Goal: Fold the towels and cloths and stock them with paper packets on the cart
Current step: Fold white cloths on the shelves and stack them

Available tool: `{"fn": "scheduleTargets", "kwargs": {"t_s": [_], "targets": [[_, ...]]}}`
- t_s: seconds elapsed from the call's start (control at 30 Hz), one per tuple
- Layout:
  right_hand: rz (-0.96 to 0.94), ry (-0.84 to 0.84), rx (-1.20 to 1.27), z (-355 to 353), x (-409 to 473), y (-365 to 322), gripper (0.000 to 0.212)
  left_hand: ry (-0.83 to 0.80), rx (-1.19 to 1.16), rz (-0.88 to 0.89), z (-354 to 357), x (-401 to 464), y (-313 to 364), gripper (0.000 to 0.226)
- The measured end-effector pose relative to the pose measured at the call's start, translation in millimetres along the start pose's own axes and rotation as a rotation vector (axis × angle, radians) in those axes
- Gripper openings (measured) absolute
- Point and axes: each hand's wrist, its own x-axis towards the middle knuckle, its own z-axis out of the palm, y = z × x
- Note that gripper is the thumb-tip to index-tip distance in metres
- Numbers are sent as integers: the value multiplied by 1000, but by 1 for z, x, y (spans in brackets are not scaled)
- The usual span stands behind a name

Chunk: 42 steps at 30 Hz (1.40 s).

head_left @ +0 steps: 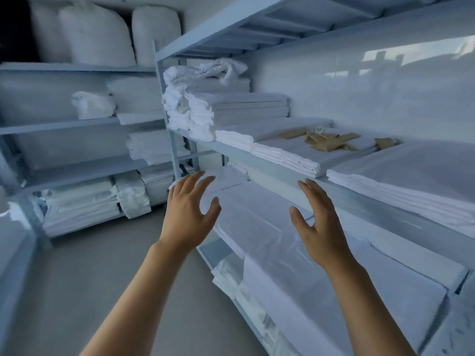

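Two bare hands are held up in front of a tall rack of shelves. The left hand (189,209) is spread wide, with the fingers bent a little, and nothing is held in it. The right hand (317,227) is spread wide too, and nothing is held in it either. The palms are turned toward each other, as if something wide is about to be picked up from both sides.

Straight ahead of the hands, and a bit lower, a big folded white cloth (257,222) is laid flat on the low shelf. Its long side is run from near the hands away to the right and down, along the shelf. The left hand is seen just over its far left end. The right hand is seen in front of the shelf edge (365,199), above the cloth. No cloth is touched yet, as far as can be told.

Higher up, on the shelf above, more folded towels (239,109) are stacked at the left. Brown paper packets (326,142) are scattered on top of flat white sheets (288,152), up and to the right of the right hand. So the packets are nearer to the right hand, and the towel stack is nearer to the left hand.

No cart is seen in the picture. It is guessed that the job is only at its start, and that one pile must be reached for next.
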Motion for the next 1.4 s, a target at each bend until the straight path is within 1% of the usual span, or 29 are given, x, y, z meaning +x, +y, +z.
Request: {"fn": "scheduleTargets", "kwargs": {"t_s": [0.13, 0.33, 0.47, 0.57, 0.77, 0.87, 1.0, 1.17, 1.4], "targets": [[41, -34, 39, 16, 0, 21, 61, -24, 50, 2, 17, 6, -8, 51], [92, -52, 35, 41, 13, 46, 59, -30, 9, -9, 52, 27, -37, 51], [123, -27, -11, 67, 28, 58, 61, -60, -45, 11, 79, 47, -70, 51], [153, -42, -48, 89, 39, 64, 61, -83, -102, 9, 98, 63, -98, 51], [239, -15, -125, 136, 61, 71, 64, -180, -185, 35, 131, 93, -154, 51], [288, -27, -157, 162, 62, 73, 64, -221, -215, 45, 145, 101, -180, 51], [359, -58, -206, 192, 52, 75, 70, -270, -264, 66, 167, 106, -208, 51], [444, -74, -255, 209, 35, 82, 60, -346, -326, 106, 201, 100, -224, 51], [539, -106, -300, 212, 19, 108, 59, -425, -389, 84, 248, 83, -227, 50]]}}
